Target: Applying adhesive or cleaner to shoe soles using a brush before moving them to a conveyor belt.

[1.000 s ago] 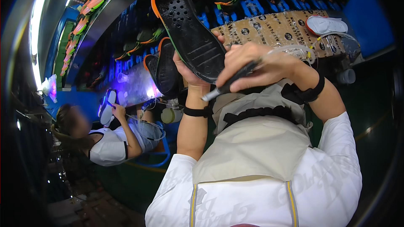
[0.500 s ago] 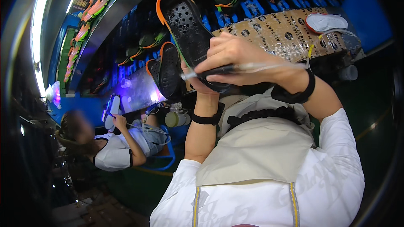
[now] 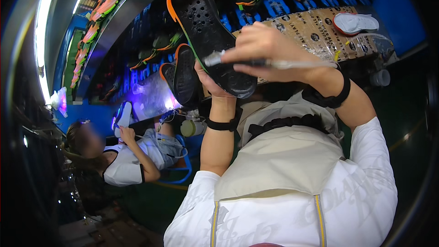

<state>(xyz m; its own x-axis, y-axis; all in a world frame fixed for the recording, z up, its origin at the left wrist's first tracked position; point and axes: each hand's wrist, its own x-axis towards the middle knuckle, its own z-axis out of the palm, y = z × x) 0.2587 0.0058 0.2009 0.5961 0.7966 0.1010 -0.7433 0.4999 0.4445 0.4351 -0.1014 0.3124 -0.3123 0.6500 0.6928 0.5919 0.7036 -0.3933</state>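
My left hand (image 3: 211,82) grips a black shoe sole (image 3: 196,20) from below, with its holed inner face up. An orange and green rim runs round the sole, and its lower half looks wet and glossy. In my right hand (image 3: 265,48) is a brush (image 3: 213,58) with pale bristles and a dark handle; a clear tube runs back from it along my wrist. The bristles are at the sole's left edge, just above my left thumb. Two similar soles (image 3: 185,75) stand to the left of the held one.
A cardboard-covered bench (image 3: 315,34) lies ahead, bearing a white shoe upper (image 3: 356,24) on the right. Racks of soles stand behind. At left, a seated co-worker (image 3: 132,155) holds a shoe (image 3: 122,116) near a bright purple light. A pale cup (image 3: 379,78) is at right.
The brush has moved up the sole, from near its lower end to the left edge. The sole has shifted slightly up and left. The co-worker's head and hand have moved slightly.
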